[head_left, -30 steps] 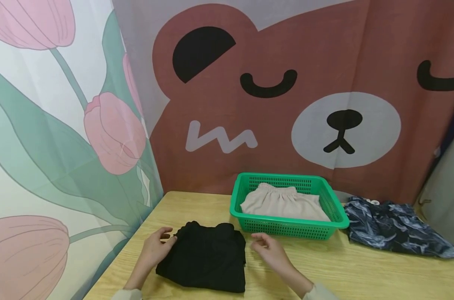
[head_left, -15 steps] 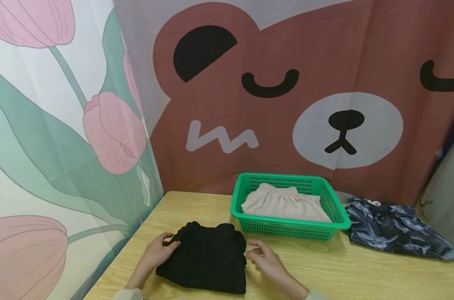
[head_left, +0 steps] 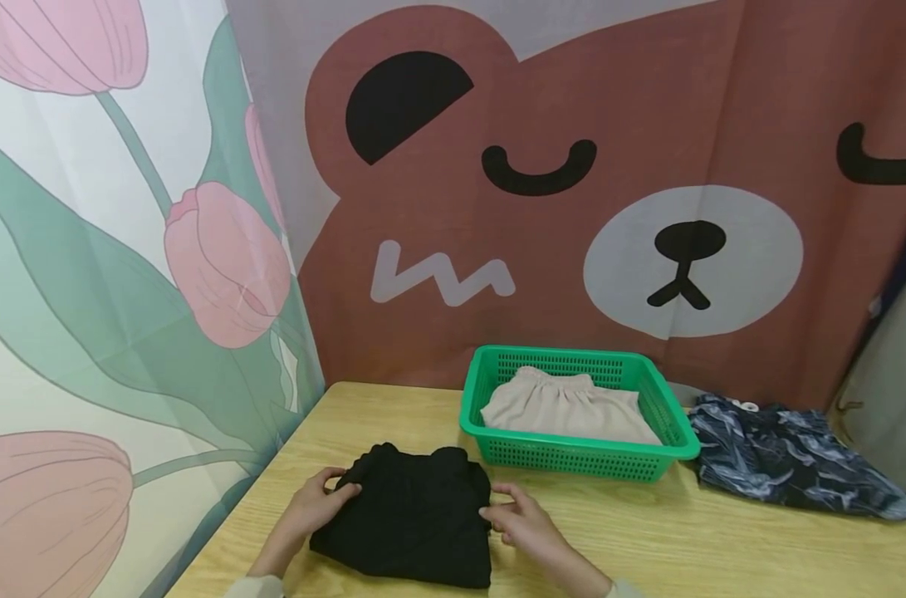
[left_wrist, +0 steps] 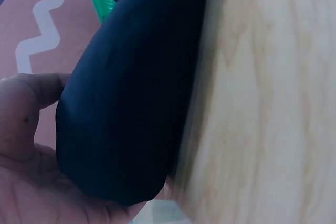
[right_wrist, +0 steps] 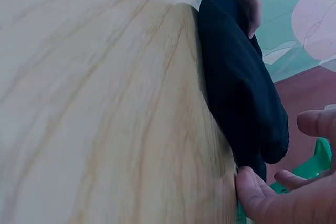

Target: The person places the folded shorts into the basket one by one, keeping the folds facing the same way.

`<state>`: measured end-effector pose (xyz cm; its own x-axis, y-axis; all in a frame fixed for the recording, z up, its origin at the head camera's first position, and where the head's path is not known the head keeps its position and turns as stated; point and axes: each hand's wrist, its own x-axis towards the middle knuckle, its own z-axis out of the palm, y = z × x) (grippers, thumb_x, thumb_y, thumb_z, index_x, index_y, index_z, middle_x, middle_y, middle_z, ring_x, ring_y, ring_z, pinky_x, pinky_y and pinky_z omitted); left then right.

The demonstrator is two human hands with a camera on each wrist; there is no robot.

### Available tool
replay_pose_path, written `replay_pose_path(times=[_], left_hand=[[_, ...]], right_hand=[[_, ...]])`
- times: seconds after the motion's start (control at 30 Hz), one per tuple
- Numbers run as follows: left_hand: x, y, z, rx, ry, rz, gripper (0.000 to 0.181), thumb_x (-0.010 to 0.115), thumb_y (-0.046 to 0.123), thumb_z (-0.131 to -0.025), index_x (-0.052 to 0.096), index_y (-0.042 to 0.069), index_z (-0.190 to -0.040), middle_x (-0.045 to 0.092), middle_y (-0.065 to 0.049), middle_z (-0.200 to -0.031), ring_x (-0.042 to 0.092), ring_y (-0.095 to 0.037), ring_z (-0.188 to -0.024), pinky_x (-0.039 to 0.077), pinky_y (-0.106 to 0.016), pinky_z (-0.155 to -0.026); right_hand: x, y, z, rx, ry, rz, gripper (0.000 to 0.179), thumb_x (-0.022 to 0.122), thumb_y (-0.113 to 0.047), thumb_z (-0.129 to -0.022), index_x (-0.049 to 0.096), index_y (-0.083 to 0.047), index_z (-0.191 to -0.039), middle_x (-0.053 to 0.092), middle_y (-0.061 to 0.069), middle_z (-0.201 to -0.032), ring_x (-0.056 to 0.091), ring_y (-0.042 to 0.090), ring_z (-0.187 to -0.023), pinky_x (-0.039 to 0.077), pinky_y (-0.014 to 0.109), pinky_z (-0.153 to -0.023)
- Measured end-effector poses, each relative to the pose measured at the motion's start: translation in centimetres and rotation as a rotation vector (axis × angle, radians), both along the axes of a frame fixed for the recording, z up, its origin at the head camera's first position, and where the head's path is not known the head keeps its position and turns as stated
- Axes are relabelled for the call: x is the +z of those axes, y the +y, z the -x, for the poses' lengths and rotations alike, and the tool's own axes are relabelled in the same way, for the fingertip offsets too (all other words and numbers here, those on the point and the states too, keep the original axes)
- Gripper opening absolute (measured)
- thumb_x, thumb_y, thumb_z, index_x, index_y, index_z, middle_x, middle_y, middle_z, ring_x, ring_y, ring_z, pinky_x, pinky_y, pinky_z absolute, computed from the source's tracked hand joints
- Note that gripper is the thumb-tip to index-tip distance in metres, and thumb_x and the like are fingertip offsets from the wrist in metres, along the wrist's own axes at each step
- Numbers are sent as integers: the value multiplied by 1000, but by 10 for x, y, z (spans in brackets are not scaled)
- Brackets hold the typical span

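A folded black garment (head_left: 415, 523) with a gathered top edge lies flat on the wooden table. At its left edge my left hand (head_left: 310, 508) grips it, thumb on top and fingers under the side; the left wrist view has the rounded black edge (left_wrist: 126, 98) between thumb and fingers. My right hand (head_left: 531, 525) is at the right edge, fingertips close to the cloth. From the right wrist, the thumb (right_wrist: 315, 123) stands apart from the garment, while a low finger (right_wrist: 252, 187) is near the table beside the fabric.
Behind the garment stands a green perforated basket (head_left: 580, 455) with a beige gathered garment (head_left: 572, 407) inside. To its right lies a dark patterned garment (head_left: 796, 457). Printed cloth backdrops, a bear (head_left: 438, 224) and tulips (head_left: 228, 266), border the table (head_left: 393, 407).
My right hand has moved left, from beside the garment to its right edge. The left hand has shifted slightly and its thumb lies further onto the cloth. The garment stays nearly in place.
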<state>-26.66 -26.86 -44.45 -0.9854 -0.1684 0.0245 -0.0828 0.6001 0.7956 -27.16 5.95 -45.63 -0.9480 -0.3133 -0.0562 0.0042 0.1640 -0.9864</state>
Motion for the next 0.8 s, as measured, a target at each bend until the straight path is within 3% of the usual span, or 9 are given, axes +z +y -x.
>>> replay_pose_path(times=[0.2,0.53,0.67,0.8], left_hand=[[2,2,-1,-3,-31,-59,58,68,29,-88,51,-11,-126,66,-13,-95,64,-27,-84,51,-46,-76],[-4,2,-3,-8,-64,-247,63,70,25,-87,44,-10,-132,61,-20,-104,63,-29,-86,51,-45,-76],[-4,5,-3,0,-71,-315,63,70,24,-87,43,-9,-133,59,-22,-109,63,-30,-88,51,-45,-77],[-2,8,-4,2,-77,-328,62,69,23,-87,43,-8,-134,58,-23,-112,63,-30,-90,50,-46,-78]], right_hand=[[2,-5,-1,9,-29,-12,62,64,-23,-92,40,9,-138,62,13,-108,58,23,-91,51,40,-74],[1,-9,-1,15,-80,13,67,65,-24,-90,36,6,-142,57,19,-114,57,33,-101,52,45,-79],[0,-12,-2,19,-87,27,68,65,-23,-90,34,5,-144,56,19,-115,58,28,-97,52,39,-72],[-2,-14,-2,33,-76,37,68,65,-22,-90,32,4,-144,58,16,-110,57,22,-87,49,35,-67]])
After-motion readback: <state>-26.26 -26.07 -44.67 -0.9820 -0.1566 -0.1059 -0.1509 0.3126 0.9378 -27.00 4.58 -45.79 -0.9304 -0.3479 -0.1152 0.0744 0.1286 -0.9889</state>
